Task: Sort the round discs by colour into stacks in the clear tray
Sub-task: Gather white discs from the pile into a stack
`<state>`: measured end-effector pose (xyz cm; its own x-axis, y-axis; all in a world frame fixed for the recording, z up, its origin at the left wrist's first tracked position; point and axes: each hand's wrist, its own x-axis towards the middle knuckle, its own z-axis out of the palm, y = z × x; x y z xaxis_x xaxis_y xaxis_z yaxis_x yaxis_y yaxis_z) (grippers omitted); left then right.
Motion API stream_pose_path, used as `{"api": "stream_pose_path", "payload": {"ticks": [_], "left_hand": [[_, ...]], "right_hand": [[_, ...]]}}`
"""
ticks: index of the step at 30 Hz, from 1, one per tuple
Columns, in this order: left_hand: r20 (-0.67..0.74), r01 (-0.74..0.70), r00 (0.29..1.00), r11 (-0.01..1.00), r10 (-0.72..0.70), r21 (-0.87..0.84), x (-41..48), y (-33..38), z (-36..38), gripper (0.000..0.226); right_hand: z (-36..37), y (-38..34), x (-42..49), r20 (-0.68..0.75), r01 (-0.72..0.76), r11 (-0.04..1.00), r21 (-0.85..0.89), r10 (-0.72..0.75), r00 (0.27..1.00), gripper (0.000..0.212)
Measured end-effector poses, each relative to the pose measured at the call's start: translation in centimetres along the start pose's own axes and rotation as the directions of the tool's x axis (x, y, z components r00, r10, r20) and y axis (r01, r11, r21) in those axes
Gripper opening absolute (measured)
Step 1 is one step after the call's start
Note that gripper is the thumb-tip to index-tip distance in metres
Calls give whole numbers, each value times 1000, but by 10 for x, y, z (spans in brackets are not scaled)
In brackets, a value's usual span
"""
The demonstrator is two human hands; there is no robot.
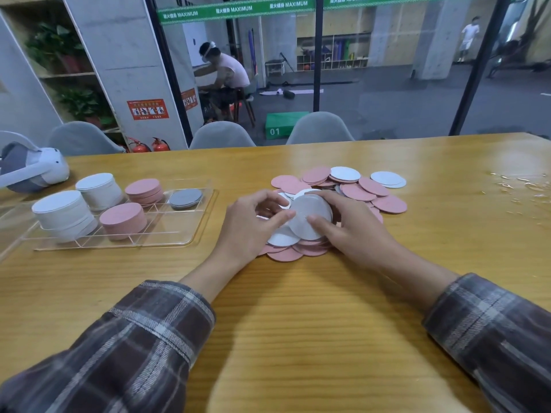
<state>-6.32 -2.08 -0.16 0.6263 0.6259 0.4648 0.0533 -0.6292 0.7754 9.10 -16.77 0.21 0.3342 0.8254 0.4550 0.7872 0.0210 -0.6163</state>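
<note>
Soft, even indoor light gives glare on the table (pixel 447 162), faint shadows beneath the sleeves, wide-angle bending at edges.

We are holding a grey disc (pixel 310 214) tilted between both hands, the left hand (pixel 253 225) and right hand (pixel 347 228) pinching its edges above a loose pile (pixel 357 189) of pink and white discs lying on the tabletop (pixel 298 323). To the left, the clear tray (pixel 185 234) is carrying two white stacks (pixel 64 214), two pink stacks (pixel 123 220) and a low grey stack (pixel 185 198). A headset (pixel 32 168) is sitting behind the tray.
</note>
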Motion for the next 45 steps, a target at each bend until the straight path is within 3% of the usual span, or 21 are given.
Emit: {"api": "stream_pose_path", "payload": {"ticks": [4, 9, 14, 18, 25, 34, 40, 45], "left_hand": [[160, -39, 987, 945, -15, 325, 3, -13, -14, 19], [230, -20, 970, 920, -77, 392, 2, -14, -16, 36], [214, -43, 976, 949, -27, 312, 1, -9, -18, 33], [176, -46, 984, 986, 18, 161, 2, -3, -16, 23], [111, -42, 993, 998, 47, -49, 1, 3, -13, 25], [3, -98, 995, 995, 98, 0, -3, 5, 1, 30], [45, 30, 998, 997, -34, 76, -2, -1, -4, 17], [58, 41, 998, 998, -38, -49, -2, 5, -8, 15]], "right_hand": [[-2, 5, 1, -55, -59, 998, -20, 58, 997, 32], [-3, 7, 2, -96, -104, 994, -33, 100, 990, 34], [-2, 8, 2, -100, -129, 992, -12, 127, 987, 32], [-2, 9, 3, -89, -149, 989, 22, 151, 985, 29], [-2, 4, 1, -30, -106, 994, 18, 107, 994, 30], [-2, 1, 1, 25, -34, 999, 13, 33, 999, 33], [-3, 7, 3, -51, -60, 998, 35, 62, 997, 33], [0, 8, 4, -30, -93, 995, 34, 94, 995, 35]]}}
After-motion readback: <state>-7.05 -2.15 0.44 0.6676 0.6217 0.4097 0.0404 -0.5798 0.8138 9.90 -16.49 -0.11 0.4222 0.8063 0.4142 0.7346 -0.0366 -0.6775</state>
